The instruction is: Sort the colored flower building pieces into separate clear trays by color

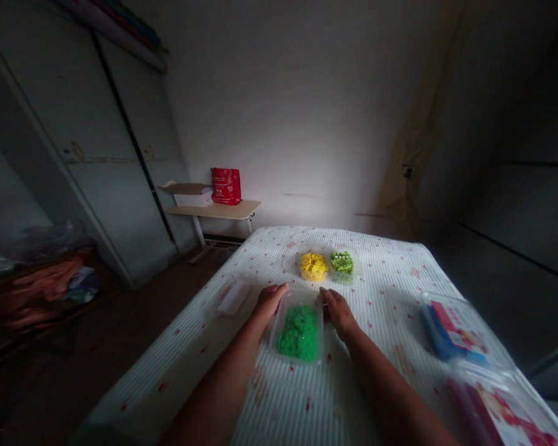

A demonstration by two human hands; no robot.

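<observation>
A clear plastic container (274, 341) with small green pieces (299, 334) in it rests on the patterned cover in front of me. My left hand (270, 301) grips its far left corner. At the far right corner, my right hand (337, 310) holds the same container, fingers curled at the rim. Just beyond stand two smaller clear tubs, one with yellow pieces (313, 265) and one with light green pieces (342, 263). Left of my left hand lies a whitish translucent box or lid (233, 298).
Clear packages with blue (456, 328) and dark pink (497, 406) contents lie along the right side of the covered surface (376, 365). Beyond its far left corner, a small table (223, 210) bears a white box (193, 197) and a red bag (226, 186). A wall (302, 124) rises behind.
</observation>
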